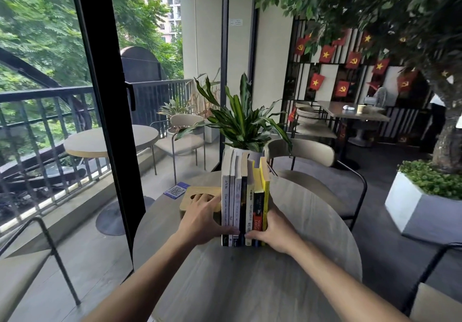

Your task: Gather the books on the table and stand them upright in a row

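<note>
Several books (244, 196) stand upright in a tight row on the round grey table (312, 226), spines facing me: white ones on the left, a black one in the middle, a yellow one at the right end. My left hand (202, 218) presses flat against the left end of the row, thumb across the lower spines. My right hand (275, 230) clasps the right end low down, fingers on the yellow book and thumb on the spines. The row is squeezed between both hands.
A wooden tissue box (197, 191) sits just left of the books, partly under my left hand. A blue QR card (177, 190) lies beyond it. A white potted plant (243, 131) stands behind the row. Chairs (302, 156) ring the table; a glass door is at left.
</note>
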